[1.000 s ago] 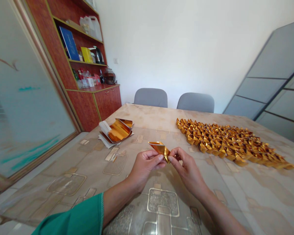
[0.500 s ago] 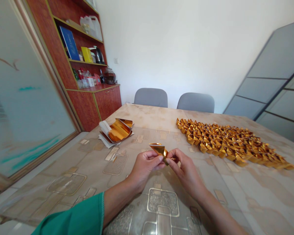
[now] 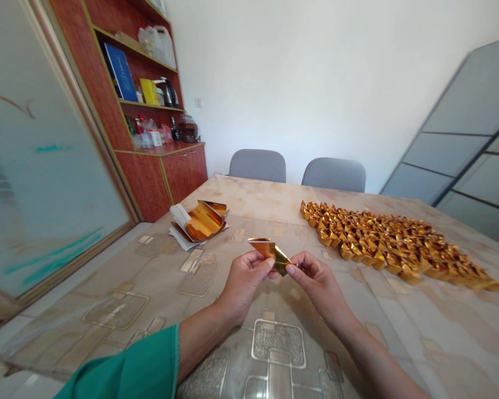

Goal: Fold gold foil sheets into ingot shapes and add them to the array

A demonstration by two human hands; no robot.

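Note:
A small folded piece of gold foil paper (image 3: 270,252) is held above the table between both hands. My left hand (image 3: 245,280) pinches its left part with thumb and fingers. My right hand (image 3: 316,280) pinches its right tip between thumb and forefinger. A stack of flat gold foil sheets (image 3: 202,221) lies on white wrapping to the left. Several rows of folded gold paper ingots (image 3: 391,244) cover the table to the right.
The table (image 3: 120,310) has a beige patterned cover under clear plastic. Two grey chairs (image 3: 258,165) stand at its far side. A red-brown cabinet (image 3: 162,172) with shelves of bottles and a kettle is at the left. Grey panels (image 3: 469,133) lean at the right.
Both hands have lifted the gold paper slightly, and the right fingers have slid to pinch its right tip. The view has shifted a little.

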